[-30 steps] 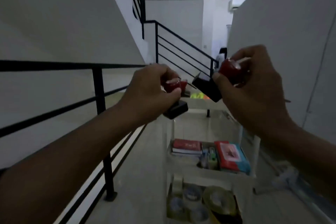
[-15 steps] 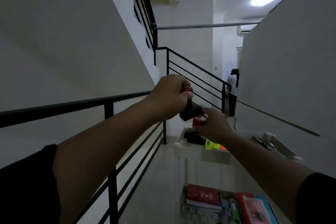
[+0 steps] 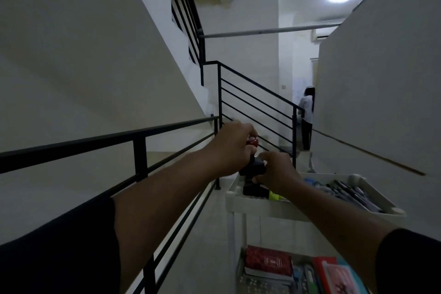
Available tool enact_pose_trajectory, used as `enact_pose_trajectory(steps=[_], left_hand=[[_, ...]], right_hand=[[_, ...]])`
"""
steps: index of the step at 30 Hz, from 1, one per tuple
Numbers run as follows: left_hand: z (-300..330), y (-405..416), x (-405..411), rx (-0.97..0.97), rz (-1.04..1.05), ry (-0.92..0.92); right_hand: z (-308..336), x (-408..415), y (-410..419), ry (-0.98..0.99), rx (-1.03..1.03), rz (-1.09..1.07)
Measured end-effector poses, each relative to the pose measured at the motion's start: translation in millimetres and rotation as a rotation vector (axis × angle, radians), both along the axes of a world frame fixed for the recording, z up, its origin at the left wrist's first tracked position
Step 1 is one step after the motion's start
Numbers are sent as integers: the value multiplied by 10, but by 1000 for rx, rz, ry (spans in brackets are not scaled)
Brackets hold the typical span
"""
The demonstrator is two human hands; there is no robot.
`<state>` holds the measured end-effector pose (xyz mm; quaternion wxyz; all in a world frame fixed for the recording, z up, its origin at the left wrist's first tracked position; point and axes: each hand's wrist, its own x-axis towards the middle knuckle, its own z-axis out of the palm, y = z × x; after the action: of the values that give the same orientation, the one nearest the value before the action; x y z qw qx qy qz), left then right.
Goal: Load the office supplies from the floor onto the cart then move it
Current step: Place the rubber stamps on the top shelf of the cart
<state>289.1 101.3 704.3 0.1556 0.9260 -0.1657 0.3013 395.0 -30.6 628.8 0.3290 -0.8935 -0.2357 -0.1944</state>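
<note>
My left hand [image 3: 235,148] grips a rubber stamp [image 3: 253,166] with a red knob and black base, held just above the left end of the white cart's top tray [image 3: 262,205]. My right hand [image 3: 278,170] reaches into that tray, fingers curled over a second black stamp [image 3: 254,190] that sits on the tray floor. Whether it still holds it is unclear. Yellow-green highlighters [image 3: 274,196] lie beside it, and pens [image 3: 353,194] fill the tray's right side. On the middle shelf lie a dark red book [image 3: 268,262] and a red-and-teal book [image 3: 338,277].
A black metal railing [image 3: 140,150] runs along the left, close to the cart. A white wall [image 3: 381,102] bounds the right. A person in a white top [image 3: 306,117] stands at the far end of the narrow corridor, by the stair railing.
Both hands have moved forward and down from chest height to the cart's top tray. The right hand's stamp now rests on the tray floor; my view has tilted up.
</note>
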Motion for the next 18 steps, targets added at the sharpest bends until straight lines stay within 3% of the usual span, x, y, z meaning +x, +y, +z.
enact_pose_trajectory(steps=[7, 14, 18], left_hand=[[-86, -68, 123, 16, 28, 75], [-322, -136, 346, 22, 63, 228], [-461, -185, 444, 62, 55, 221]], right_hand=[[105, 17, -243, 47, -76, 16], [361, -39, -630, -45, -56, -59], [435, -110, -761, -81, -35, -65]])
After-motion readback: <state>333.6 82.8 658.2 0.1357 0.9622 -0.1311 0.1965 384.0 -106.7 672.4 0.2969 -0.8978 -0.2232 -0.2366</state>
